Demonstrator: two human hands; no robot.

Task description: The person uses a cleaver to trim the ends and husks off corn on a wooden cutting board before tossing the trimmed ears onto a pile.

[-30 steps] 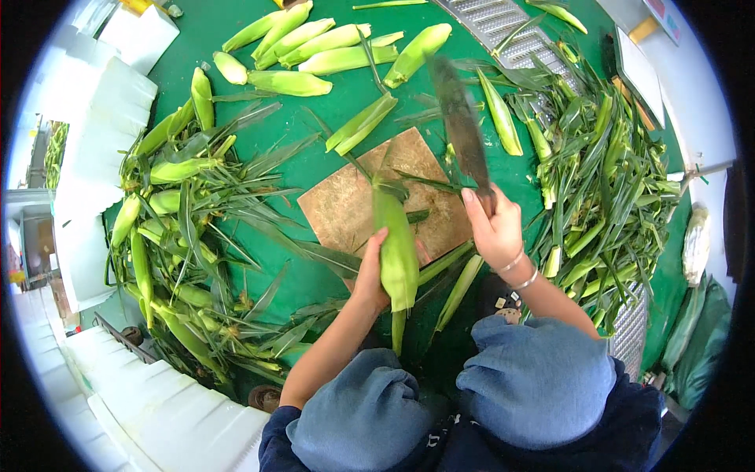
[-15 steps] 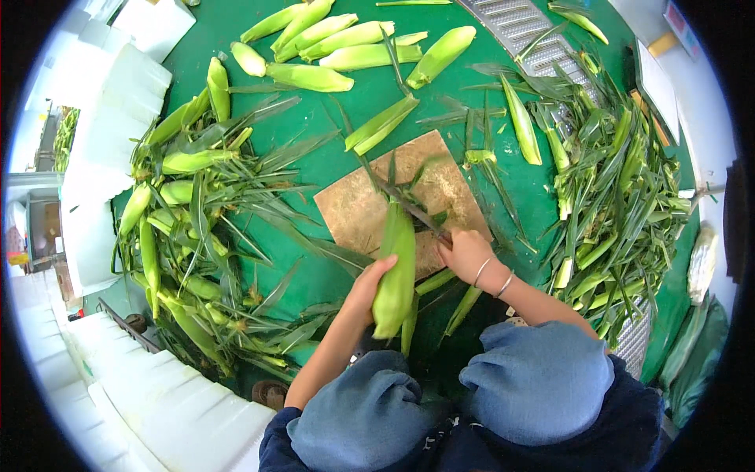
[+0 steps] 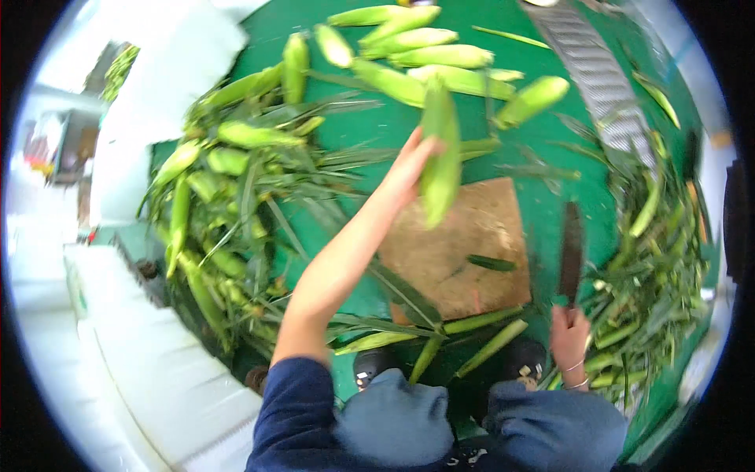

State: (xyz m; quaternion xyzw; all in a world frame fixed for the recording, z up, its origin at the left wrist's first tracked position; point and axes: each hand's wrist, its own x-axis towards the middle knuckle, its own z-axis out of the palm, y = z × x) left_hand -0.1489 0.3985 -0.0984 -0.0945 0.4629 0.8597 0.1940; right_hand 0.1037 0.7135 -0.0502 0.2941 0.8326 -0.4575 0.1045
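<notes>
My left hand (image 3: pixel 415 161) is closed around a green ear of corn in its husk (image 3: pixel 442 157), held out ahead of me above the far edge of a brown board (image 3: pixel 464 228). Off to the right, my right hand (image 3: pixel 569 338) grips the handle of a knife (image 3: pixel 572 248), its dark blade pointing away from me. A dark green leaf piece (image 3: pixel 492 263) lies on the board. Beyond the held ear, several husked-in ears (image 3: pixel 440 56) lie in a loose group on the green floor.
At left sits a heap of untrimmed corn (image 3: pixel 228 161) with long leaves. A pile of cut leaves (image 3: pixel 653 315) lies at right, next to a ribbed metal strip (image 3: pixel 590 63). White foam boxes (image 3: pixel 157 370) line the left side. Husk pieces (image 3: pixel 491 348) lie near my feet.
My left hand has carried the ear forward, away from the board's near side. My right hand has drawn the knife off to the right, away from the corn. The view has shifted.
</notes>
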